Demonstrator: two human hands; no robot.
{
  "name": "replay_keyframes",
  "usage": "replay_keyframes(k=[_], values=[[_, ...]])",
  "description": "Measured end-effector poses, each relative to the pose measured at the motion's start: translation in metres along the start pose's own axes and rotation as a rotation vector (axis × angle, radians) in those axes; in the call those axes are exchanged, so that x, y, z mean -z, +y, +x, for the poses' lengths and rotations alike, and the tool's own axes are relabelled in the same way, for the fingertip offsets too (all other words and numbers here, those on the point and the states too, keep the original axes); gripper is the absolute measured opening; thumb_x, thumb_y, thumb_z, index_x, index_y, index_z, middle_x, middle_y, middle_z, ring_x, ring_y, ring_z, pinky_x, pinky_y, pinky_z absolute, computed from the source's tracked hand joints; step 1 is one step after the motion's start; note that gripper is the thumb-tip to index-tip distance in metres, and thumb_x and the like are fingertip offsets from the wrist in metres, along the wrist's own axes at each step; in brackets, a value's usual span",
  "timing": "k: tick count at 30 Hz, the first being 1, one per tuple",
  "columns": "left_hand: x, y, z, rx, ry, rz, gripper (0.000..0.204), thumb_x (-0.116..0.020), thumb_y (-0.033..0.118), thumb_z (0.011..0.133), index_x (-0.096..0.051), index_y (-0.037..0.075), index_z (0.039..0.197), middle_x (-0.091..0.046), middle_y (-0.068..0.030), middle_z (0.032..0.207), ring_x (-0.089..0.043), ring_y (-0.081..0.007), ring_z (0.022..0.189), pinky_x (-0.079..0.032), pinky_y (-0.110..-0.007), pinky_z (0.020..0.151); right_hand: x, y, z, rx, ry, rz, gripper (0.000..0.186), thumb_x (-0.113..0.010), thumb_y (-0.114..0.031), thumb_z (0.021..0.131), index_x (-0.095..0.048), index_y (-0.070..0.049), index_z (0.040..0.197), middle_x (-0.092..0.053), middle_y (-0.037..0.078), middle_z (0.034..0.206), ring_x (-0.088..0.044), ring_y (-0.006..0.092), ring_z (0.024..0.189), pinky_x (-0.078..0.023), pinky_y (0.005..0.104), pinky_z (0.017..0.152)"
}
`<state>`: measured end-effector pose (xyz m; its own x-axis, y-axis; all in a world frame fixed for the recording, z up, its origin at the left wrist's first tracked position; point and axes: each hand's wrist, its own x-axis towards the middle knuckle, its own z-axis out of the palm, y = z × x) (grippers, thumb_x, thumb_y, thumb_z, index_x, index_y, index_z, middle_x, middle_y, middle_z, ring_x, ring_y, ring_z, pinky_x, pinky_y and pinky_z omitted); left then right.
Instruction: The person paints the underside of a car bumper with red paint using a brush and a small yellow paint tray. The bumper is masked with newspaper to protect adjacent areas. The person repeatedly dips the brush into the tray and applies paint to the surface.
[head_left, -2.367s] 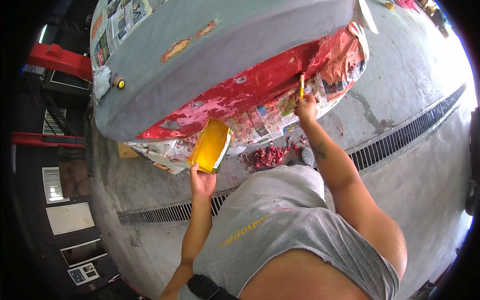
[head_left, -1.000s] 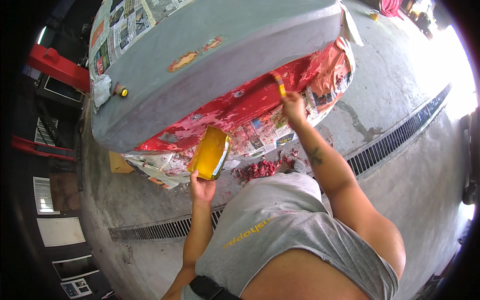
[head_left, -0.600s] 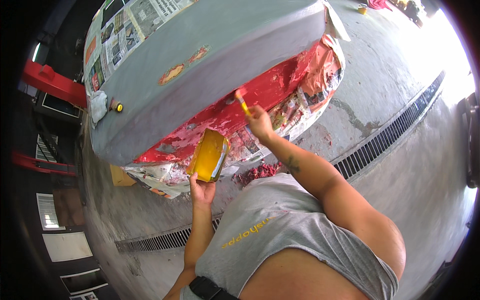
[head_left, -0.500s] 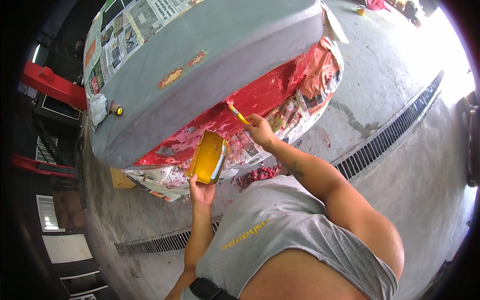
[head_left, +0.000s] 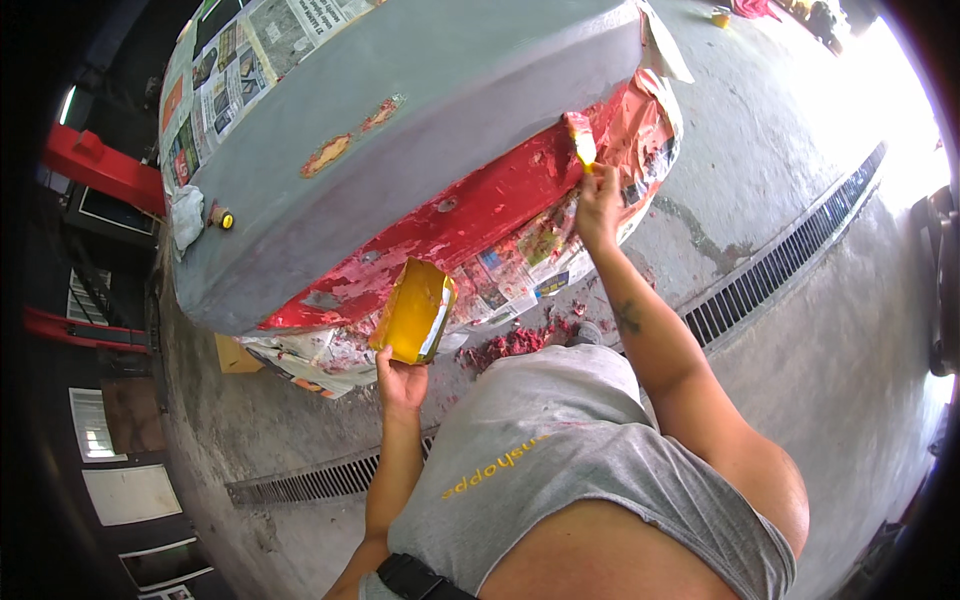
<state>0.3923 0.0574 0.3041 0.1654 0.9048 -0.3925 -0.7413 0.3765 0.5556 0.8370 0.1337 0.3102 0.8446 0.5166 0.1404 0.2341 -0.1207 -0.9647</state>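
My left hand grips the lower end of a cut-open rectangular container, yellow inside, in front of the car's lower edge. In my right hand is a paintbrush with a yellow handle and a whitish ferrule. Its reddish bristles meet the right end of a red, blistered and flaking strip along the car panel. Above that strip the body panel is dull grey, with two chipped patches. Crumpled newspaper covers the area below the strip.
A roll of tape and a whitish wad rest on the panel's left end. Red paint scraps lie on the concrete floor near my feet. A slotted drain grate crosses the floor. Red lift arms stand at the left.
My right hand has carried the brush up and to the right along the red strip, to its far right end. My left hand and the container have barely shifted.
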Motion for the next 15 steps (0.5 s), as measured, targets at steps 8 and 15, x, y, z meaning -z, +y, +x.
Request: replay_keyframes(k=[8,15], values=[[-0.015,0.004,-0.004,-0.02,-0.054,0.06,0.06,-0.064,0.026,0.094,-0.052,0.007,0.149,-0.061,-0.0092,0.149,-0.059,-0.0282,0.135,-0.045,-0.049,0.116,-0.027,0.039,-0.042,-0.253,-0.19,-0.236,0.027,-0.064,-0.011,0.099,-0.052,-0.006,0.122,-0.069,0.029,0.11,-0.067,0.0496,0.103,-0.052,0.055,0.087],[-0.003,0.007,-0.01,-0.021,-0.085,0.03,0.062,-0.065,0.026,0.093,-0.05,0.007,0.151,-0.059,-0.0093,0.151,-0.058,-0.0283,0.135,-0.045,-0.049,0.116,0.008,0.032,-0.019,0.203,-0.004,-0.045,0.023,-0.061,-0.01,0.101,-0.055,-0.005,0.123,-0.069,0.028,0.11,-0.066,0.0495,0.105,-0.052,0.0522,0.09]])
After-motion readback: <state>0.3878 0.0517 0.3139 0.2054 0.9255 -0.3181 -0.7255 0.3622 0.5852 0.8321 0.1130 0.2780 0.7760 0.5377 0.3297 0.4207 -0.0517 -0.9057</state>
